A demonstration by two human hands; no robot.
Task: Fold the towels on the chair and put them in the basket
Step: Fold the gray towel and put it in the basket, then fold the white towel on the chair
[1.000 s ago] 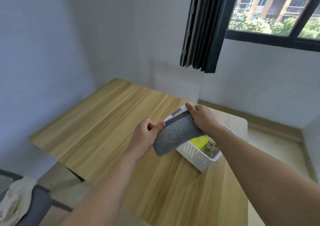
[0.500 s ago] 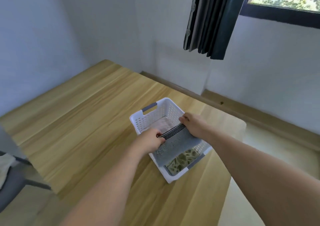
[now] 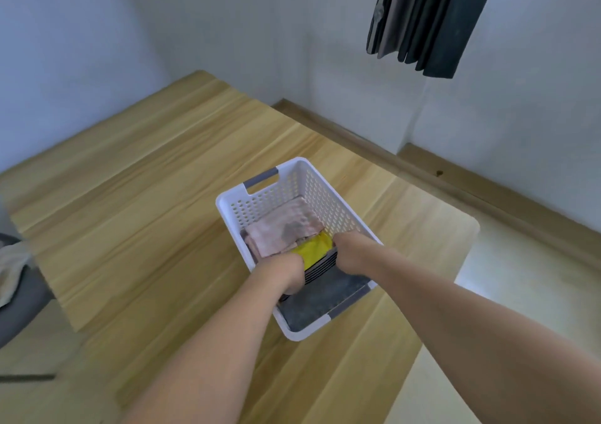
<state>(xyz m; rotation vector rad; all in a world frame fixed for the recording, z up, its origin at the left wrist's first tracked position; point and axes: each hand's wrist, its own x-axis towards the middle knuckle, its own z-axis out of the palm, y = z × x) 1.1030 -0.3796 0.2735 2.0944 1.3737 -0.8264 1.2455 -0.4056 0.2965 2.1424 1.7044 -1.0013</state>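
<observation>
Both hands, left hand (image 3: 286, 272) and right hand (image 3: 353, 252), grip a grey towel (image 3: 320, 288) inside the basket (image 3: 257, 196). Pink (image 3: 281, 228) and yellow (image 3: 313, 249) towels lie beyond it.

One white basket (image 3: 312, 183) holds three folded towels, pink (image 3: 279, 225), yellow (image 3: 313, 248) and grey (image 3: 322, 296); two hands reach in.

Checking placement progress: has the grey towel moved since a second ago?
Yes. The grey towel has gone down from above the white basket into its near end, both hands still holding its striped edge.

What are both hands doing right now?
Left hand: grips the gray towel inside the basket.
Right hand: grips the same towel's striped edge.
</observation>
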